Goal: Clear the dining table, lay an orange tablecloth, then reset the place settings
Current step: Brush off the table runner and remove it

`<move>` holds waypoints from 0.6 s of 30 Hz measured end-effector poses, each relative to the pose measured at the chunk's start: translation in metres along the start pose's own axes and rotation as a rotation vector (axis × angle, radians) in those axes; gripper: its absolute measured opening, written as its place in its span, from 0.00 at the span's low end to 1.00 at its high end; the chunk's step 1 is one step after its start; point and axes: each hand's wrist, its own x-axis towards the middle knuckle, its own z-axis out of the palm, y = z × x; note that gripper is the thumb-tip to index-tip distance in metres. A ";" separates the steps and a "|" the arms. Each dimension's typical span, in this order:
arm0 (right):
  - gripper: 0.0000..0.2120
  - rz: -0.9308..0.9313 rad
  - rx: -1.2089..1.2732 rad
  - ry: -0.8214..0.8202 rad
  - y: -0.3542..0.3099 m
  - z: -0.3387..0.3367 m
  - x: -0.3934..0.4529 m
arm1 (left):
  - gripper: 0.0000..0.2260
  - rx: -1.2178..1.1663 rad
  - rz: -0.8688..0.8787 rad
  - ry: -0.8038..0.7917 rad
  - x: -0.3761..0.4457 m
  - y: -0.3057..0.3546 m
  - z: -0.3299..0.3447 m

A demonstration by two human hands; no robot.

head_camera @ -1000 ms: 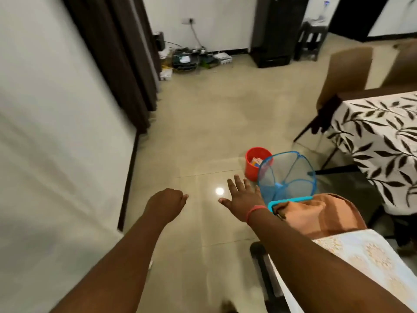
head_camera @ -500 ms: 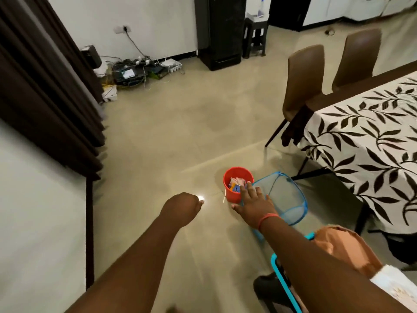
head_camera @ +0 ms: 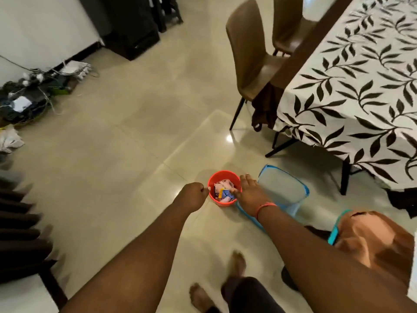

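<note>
I read it as early: table wears its leaf-print cloth, no settings in view, orange cloth waiting in a basket at right, left grip clenched empty, right grip released over the red bin.

Pretty even indoor light, no harsh shadows, just a small bright glare spot on the glossy floor. Left edge is smeared with motion blur, esp the dark curtain, and the wide lens bends the table edges
</note>
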 end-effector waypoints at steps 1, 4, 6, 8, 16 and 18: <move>0.32 0.020 0.042 -0.010 0.002 0.001 0.011 | 0.22 0.012 0.005 -0.043 0.015 0.000 0.003; 0.25 0.041 0.135 -0.042 0.013 0.009 0.057 | 0.21 0.037 0.005 -0.136 0.073 0.008 0.018; 0.24 0.095 0.257 -0.067 0.018 0.014 0.086 | 0.20 0.041 -0.004 -0.151 0.106 0.010 0.026; 0.25 0.144 0.391 -0.084 0.027 0.027 0.123 | 0.17 0.064 -0.011 -0.188 0.149 0.009 0.042; 0.20 0.455 0.708 -0.096 0.063 0.111 0.235 | 0.13 0.066 -0.019 -0.329 0.285 -0.020 0.135; 0.20 0.562 0.802 -0.073 0.075 0.134 0.263 | 0.12 0.069 -0.033 -0.371 0.318 -0.029 0.164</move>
